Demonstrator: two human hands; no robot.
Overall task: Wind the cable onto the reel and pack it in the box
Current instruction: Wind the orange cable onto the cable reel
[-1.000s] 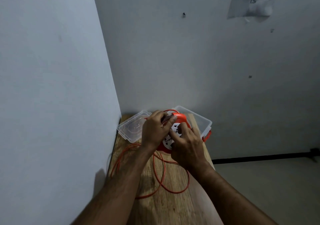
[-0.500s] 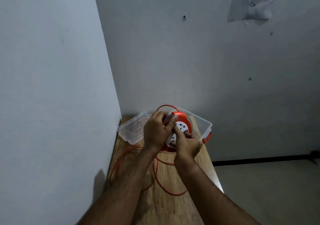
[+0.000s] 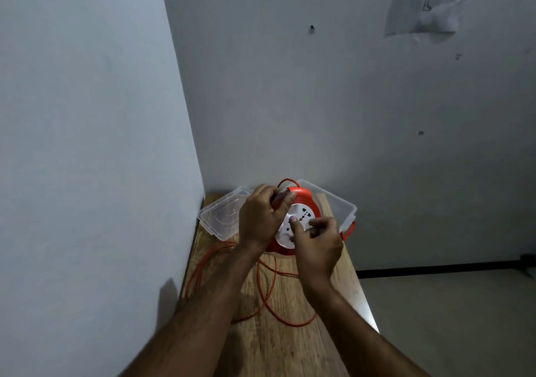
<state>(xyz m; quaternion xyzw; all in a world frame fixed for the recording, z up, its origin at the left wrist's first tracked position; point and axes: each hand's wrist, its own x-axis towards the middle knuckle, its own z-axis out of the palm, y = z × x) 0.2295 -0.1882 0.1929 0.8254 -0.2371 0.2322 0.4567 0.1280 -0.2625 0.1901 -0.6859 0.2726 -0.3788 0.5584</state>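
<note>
Two bare hands work over one round cable reel [image 3: 301,217] near the far end of a narrow wooden table [image 3: 290,344] that stands in the corner of two pale walls. The reel has an orange plastic rim and handle and a flat white face with several dark socket holes. It sits tilted, its face turned up towards the camera.

The left hand [image 3: 261,220] is curled closed over the reel's upper left rim, fingers wrapped around the orange handle and a bit of cable there. The right hand [image 3: 316,240] is loosely fisted over the lower right of the white face, thumb tip pressed on the face and the other fingers bent in. Whether it pinches a small knob cannot be told from this view.

One thin orange cable [image 3: 269,298] lies mostly unwound on the table's wood grain. It makes several loose, overlapping loops from the left edge across to the middle, between the two forearms, and a short arc of it rises above the reel's top.

One clear plastic box [image 3: 339,205] with rounded corners and an orange latch stands open at the far right corner, right behind the reel. One clear lid [image 3: 223,217], ribbed and rectangular, lies at the far left corner, partly under the left hand.

One pale cloth [image 3: 429,2] hangs on the far wall.
</note>
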